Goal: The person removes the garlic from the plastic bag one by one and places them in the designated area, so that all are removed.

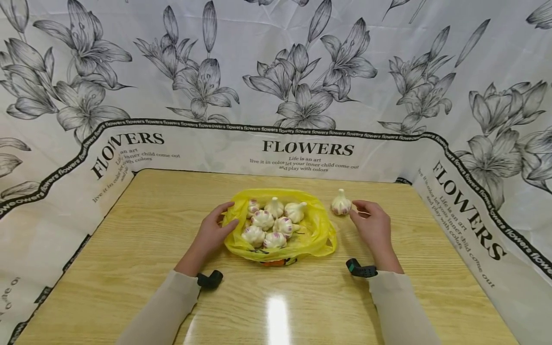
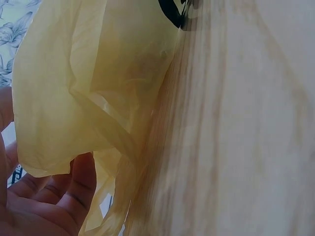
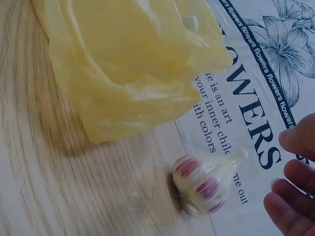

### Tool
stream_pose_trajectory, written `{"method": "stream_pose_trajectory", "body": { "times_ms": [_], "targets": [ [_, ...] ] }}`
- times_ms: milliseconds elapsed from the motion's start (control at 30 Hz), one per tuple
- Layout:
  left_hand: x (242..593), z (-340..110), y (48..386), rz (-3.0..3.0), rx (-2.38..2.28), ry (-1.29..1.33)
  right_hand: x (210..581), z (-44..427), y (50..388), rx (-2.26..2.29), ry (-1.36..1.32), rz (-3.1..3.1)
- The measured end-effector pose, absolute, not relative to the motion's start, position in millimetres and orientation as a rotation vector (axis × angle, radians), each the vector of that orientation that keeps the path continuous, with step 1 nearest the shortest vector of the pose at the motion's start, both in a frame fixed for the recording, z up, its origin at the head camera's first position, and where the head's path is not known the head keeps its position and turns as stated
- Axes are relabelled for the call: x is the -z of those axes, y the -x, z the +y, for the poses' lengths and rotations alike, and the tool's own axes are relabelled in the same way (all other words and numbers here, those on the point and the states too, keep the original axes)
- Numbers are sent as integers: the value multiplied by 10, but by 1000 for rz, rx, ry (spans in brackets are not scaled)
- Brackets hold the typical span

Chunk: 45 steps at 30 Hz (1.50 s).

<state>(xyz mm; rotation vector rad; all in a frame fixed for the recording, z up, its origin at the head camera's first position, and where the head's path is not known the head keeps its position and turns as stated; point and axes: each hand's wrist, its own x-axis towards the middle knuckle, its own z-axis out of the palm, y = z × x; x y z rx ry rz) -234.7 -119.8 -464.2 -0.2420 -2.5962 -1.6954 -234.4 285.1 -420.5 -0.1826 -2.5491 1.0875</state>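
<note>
A yellow plastic bag [image 1: 321,235] lies open-mouthed on the table, with several white-and-purple garlic bulbs [image 1: 262,219] inside it. My left hand [image 1: 212,230] holds the bag's left rim, the plastic passing between thumb and fingers. In the left wrist view, the fingers [image 2: 81,184] curl against the thin yellow film. One garlic bulb [image 1: 341,203] stands alone on the table right of the bag, stem up. Just right of it is my right hand [image 1: 372,223], its fingers loosely bent and holding nothing. The right wrist view shows a gap between that bulb [image 3: 204,184] and the fingertips [image 3: 283,209].
The pale wooden table [image 1: 151,230] is bordered at the back and sides by a white cloth [image 1: 233,148] with flower drawings and lettering. Something orange and dark [image 1: 276,262] shows at the bag's front underside. Black wrist devices [image 1: 361,269] sit at both cuffs.
</note>
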Motion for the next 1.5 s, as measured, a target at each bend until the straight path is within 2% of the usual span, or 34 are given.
{"method": "stream_pose_trajectory", "body": {
  "times_ms": [1100,1500],
  "targets": [
    [4634,-1201,2348,-2606,1686,212,4097,2288,2314,-911,-560,-2683],
    [4630,-1166,2367,-2601,1665,216,4122,2144,2349,-1038,-705,-2782]
  ]
}}
